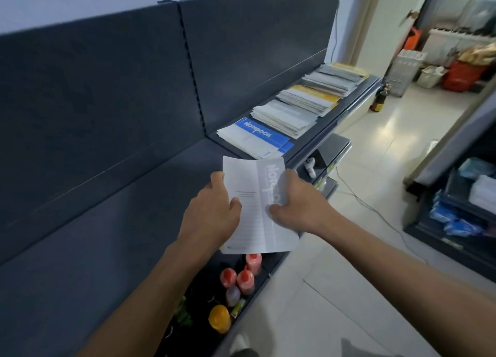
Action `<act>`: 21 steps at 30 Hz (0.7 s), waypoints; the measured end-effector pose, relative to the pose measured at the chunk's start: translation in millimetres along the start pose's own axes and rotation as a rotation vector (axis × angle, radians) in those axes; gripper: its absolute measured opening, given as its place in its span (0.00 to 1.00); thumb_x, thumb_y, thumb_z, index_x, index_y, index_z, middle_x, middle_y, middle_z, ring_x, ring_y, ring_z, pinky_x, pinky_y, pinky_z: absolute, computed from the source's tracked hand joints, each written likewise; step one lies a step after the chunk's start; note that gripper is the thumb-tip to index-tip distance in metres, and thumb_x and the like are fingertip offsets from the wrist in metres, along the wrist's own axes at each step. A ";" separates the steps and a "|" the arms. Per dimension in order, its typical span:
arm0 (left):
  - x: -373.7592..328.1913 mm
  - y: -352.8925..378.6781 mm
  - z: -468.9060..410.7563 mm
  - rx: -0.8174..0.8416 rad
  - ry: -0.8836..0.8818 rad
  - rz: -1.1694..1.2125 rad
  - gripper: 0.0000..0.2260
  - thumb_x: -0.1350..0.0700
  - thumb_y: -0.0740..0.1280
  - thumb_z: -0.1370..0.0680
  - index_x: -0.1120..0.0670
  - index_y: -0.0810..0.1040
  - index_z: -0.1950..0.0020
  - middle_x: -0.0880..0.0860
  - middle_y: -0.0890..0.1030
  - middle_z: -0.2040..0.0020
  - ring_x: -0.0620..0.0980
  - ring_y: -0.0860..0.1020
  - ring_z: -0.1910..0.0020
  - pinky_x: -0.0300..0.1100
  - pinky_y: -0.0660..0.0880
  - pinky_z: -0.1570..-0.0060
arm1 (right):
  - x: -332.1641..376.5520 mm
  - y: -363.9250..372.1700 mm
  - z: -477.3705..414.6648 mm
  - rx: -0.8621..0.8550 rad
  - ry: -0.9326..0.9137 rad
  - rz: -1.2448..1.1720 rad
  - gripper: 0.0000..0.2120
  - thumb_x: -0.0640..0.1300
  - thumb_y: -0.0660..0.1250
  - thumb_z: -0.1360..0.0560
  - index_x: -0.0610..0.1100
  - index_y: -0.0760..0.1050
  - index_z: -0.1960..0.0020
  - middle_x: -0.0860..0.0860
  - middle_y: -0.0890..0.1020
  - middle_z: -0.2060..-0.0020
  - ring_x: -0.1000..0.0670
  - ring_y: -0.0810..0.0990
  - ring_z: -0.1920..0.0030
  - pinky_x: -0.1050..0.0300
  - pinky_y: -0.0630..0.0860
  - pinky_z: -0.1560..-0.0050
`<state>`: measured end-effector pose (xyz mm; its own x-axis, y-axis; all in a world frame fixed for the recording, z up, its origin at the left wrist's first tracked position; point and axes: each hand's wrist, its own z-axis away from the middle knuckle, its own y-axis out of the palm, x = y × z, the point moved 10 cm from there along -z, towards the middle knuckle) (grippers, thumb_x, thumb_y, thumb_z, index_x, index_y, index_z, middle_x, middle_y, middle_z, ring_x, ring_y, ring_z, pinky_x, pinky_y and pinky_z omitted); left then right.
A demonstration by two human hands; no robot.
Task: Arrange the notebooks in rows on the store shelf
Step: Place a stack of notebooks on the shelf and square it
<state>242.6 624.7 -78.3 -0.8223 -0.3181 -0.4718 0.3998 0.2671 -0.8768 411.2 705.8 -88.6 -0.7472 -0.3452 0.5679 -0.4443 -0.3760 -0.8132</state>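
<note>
Dark grey store shelf takes up the whole left side of the frame. A row of notebook stacks runs off toward the upper right: a blue-cover stack nearest, then a pale grey stack, a yellow-banded stack and one more at the far end. So the row's well started, and the bare shelf sits lower left of the blue one.

The held notebook is at centre frame, up over the shelf's front edge, not down yet. The left hand grips its left edge with the thumb on the cover. The right hand grips the right side over the grey title band, fingers curled round it. Might be a thin bundle rather than one book, going by the edges peeking out at the bottom corner, but I can't say for sure.

How I'd do this bit:
- Square the edges up in both hands first.
- Set it flat just beside the blue stack, same tilt and same front line as the others.
- Slide it back rather than dropping it.
- Hang on until it's fully on the shelf, since it's thin and floppy and the red-capped bottles on the lower shelf are right under it.
</note>
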 end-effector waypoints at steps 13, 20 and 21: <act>-104.6 89.4 -142.7 0.076 0.144 0.033 0.23 0.48 0.62 0.19 0.51 0.60 0.28 0.52 0.78 0.42 0.47 0.72 0.55 0.44 0.70 0.60 | -114.8 -86.4 -93.8 -0.054 0.197 -0.004 0.22 0.52 0.71 0.27 0.46 0.65 0.39 0.50 0.77 0.46 0.47 0.77 0.50 0.53 0.76 0.55; -152.8 127.1 -209.0 0.131 0.167 0.060 0.18 0.49 0.60 0.19 0.50 0.62 0.32 0.51 0.78 0.49 0.52 0.77 0.56 0.49 0.75 0.58 | -160.2 -130.2 -145.2 -0.079 0.256 -0.021 0.23 0.51 0.70 0.26 0.49 0.65 0.36 0.51 0.78 0.47 0.45 0.79 0.50 0.53 0.76 0.53; -158.8 132.5 -215.2 0.139 0.171 0.049 0.18 0.48 0.60 0.19 0.51 0.62 0.32 0.52 0.78 0.49 0.51 0.76 0.56 0.48 0.74 0.60 | -165.7 -134.5 -151.1 -0.081 0.257 -0.018 0.23 0.51 0.70 0.26 0.49 0.65 0.35 0.51 0.78 0.46 0.45 0.80 0.49 0.53 0.76 0.52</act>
<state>339.0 906.3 -99.6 -0.8524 -0.1460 -0.5022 0.4833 0.1467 -0.8631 520.1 943.4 -92.6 -0.8352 -0.1056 0.5398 -0.4890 -0.3068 -0.8166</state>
